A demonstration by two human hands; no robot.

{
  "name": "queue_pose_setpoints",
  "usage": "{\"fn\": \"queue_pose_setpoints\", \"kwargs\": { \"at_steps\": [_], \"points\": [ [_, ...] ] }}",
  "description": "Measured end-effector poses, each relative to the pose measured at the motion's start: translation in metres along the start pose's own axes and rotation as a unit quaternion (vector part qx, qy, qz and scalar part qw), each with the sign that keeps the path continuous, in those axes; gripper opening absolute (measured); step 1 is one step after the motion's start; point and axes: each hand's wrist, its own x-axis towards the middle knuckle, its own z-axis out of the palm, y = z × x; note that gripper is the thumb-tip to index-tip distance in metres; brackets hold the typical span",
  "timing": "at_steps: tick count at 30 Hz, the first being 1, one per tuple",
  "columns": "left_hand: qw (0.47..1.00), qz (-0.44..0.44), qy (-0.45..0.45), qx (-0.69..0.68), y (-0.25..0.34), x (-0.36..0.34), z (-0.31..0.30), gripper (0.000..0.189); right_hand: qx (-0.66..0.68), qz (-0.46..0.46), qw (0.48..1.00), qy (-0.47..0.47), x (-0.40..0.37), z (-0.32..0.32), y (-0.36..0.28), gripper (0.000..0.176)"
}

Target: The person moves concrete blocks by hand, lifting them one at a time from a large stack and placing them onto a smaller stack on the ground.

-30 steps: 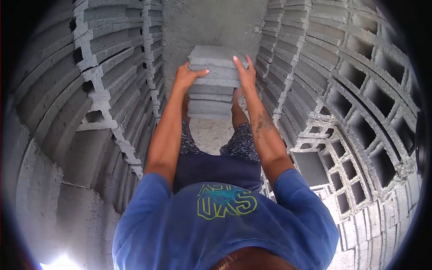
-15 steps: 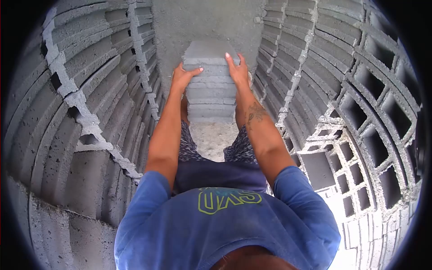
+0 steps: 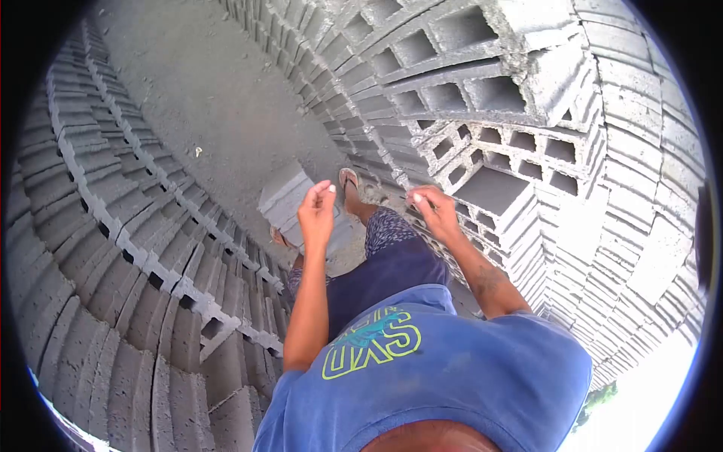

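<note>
My left hand (image 3: 316, 216) is raised in front of the stack of grey concrete blocks (image 3: 283, 190); its fingers are loosely curled and slightly apart, holding nothing. Part of that stack is hidden behind the hand and forearm. My right hand (image 3: 438, 214) hovers in the air to the right, empty, with thumb and fingers half bent. Behind it, and closest in view, are piled hollow blocks (image 3: 493, 190) with their openings showing.
A long wall of stacked blocks (image 3: 143, 260) curves along the left. More hollow blocks (image 3: 452, 98) are piled high on the right. Between them runs a bare dusty floor (image 3: 203, 98). My sandalled foot (image 3: 351, 184) stands beside the low stack.
Both hands have come off the low block stack they were gripping. My view and body have turned to the right, toward the piled hollow blocks.
</note>
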Motion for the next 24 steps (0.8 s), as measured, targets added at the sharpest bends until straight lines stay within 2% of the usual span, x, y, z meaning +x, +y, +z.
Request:
{"fn": "queue_pose_setpoints", "kwargs": {
  "at_steps": [1,2,4,5,6,8,10,11,13,14,15,18,19,21,22,24],
  "points": [
    [0.996,0.039,-0.065,-0.037,0.044,-0.009,0.027,0.024,-0.013,-0.054,0.997,0.057,-0.003,-0.041,-0.027,0.013],
    [0.989,0.073,-0.112,-0.059,0.086,-0.015,0.053,0.023,-0.043,-0.125,0.984,0.116,-0.001,-0.082,-0.047,0.017],
    [0.969,0.141,-0.182,-0.088,0.158,-0.026,0.102,0.023,-0.026,-0.190,0.943,0.271,0.016,-0.152,-0.076,0.026],
    [0.962,0.146,-0.196,-0.118,0.185,-0.028,0.129,0.026,-0.073,-0.216,0.920,0.319,0.030,-0.189,-0.085,0.027],
    [0.962,0.150,-0.198,-0.111,0.207,-0.023,0.154,0.026,-0.088,-0.171,0.916,0.353,0.048,-0.219,-0.101,0.031],
    [0.975,0.134,-0.158,-0.076,0.233,-0.020,0.197,0.031,-0.069,-0.135,0.920,0.361,0.095,-0.263,-0.118,0.037],
    [0.981,0.101,-0.146,-0.082,0.249,-0.015,0.222,0.032,-0.145,-0.111,0.932,0.312,0.134,-0.301,-0.107,0.048],
    [0.983,0.072,-0.139,-0.093,0.253,-0.012,0.232,0.035,-0.139,-0.109,0.935,0.308,0.151,-0.314,-0.098,0.048],
    [0.989,0.051,-0.105,-0.094,0.252,-0.002,0.250,0.036,-0.143,-0.024,0.973,0.178,0.173,-0.329,-0.087,0.056],
    [0.992,0.029,-0.072,-0.102,0.248,-0.001,0.256,0.040,-0.140,-0.021,0.975,0.170,0.177,-0.333,-0.083,0.056],
    [0.980,0.023,-0.065,-0.188,0.250,-0.002,0.266,0.048,-0.153,-0.008,0.976,0.156,0.182,-0.331,-0.085,0.058],
    [0.985,0.002,-0.051,-0.162,0.248,-0.006,0.264,0.045,-0.138,-0.016,0.979,0.150,0.185,-0.326,-0.083,0.062],
    [0.986,0.003,-0.048,-0.163,0.248,-0.010,0.259,0.045,-0.170,0.000,0.974,0.147,0.183,-0.325,-0.087,0.063],
    [0.995,-0.018,-0.068,-0.077,0.245,-0.024,0.243,0.038,-0.201,0.019,0.972,0.118,0.179,-0.320,-0.100,0.069],
    [0.995,-0.017,-0.065,-0.077,0.243,-0.031,0.236,0.038,-0.199,0.017,0.973,0.116,0.174,-0.315,-0.103,0.069],
    [0.980,-0.018,-0.093,-0.173,0.236,-0.042,0.223,0.030,-0.238,0.131,0.962,0.024,0.164,-0.304,-0.111,0.076]
  ]
}}
